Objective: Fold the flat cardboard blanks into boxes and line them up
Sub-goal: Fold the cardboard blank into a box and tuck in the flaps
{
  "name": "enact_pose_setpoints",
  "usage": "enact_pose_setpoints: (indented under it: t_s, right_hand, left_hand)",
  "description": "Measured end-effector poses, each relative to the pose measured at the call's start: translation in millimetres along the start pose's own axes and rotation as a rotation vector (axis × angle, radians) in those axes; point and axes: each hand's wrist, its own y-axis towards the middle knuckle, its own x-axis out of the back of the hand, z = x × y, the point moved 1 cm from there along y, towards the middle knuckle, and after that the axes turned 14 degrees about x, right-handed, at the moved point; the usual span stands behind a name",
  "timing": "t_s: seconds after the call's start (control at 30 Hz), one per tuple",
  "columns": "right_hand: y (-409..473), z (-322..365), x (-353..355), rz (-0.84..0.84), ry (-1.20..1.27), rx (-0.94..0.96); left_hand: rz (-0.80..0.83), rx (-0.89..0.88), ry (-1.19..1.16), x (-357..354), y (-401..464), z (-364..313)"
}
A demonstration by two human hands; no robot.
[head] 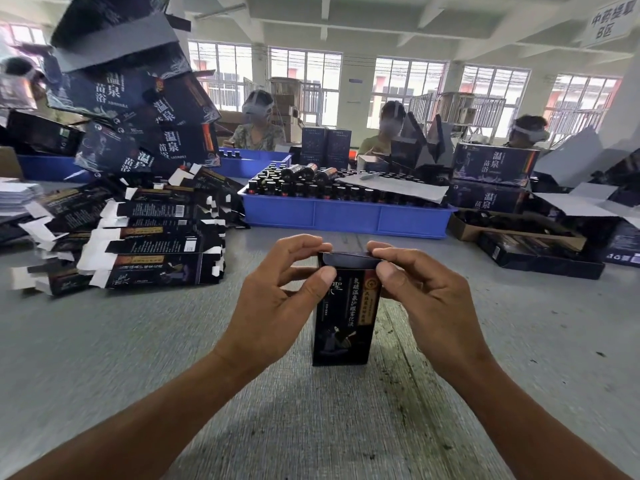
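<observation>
1. A small dark box stands upright on the grey table, in the middle and close to the person.
2. The left hand pinches the box's top left corner. Its thumb is on the front and its curled fingers go over the top.
3. The right hand pinches the top right corner the same way. Its thumb presses the top flap.
4. At 10 o'clock from the box lies a messy pile of flat blanks, dark with white tabs.
5. At 12 o'clock sits a blue tray full of small dark bottles, with a sheet of paper on them.
6. At 11 o'clock, far back, big dark cartons lean in a tall heap.
7. At 2 o'clock is a brown cardboard tray.
8. Three people sit across the table.
</observation>
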Motion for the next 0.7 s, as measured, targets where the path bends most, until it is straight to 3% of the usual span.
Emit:
enact_pose_setpoints:
  t_s: [0.23, 0.5, 0.7]
  right_hand:
    - [-1.4, -0.6, 1.7, 0.032, -0.026, 0.021]
    - [-4.1, -4.6, -0.3, 0.079, -0.306, 0.153]
    - [-5.0, -8.1, -2.4, 0.066, -0.387, 0.226]
  left_hand:
    - [-0.013, -0.022, 0.081, -1.1, -1.0, 2.7]
    - [-0.092, -0.249, 0.299, -2.9, 0.1, 4.3]
    - [-0.07, -0.225, 0.349, -3.1, 1.0, 14.5]
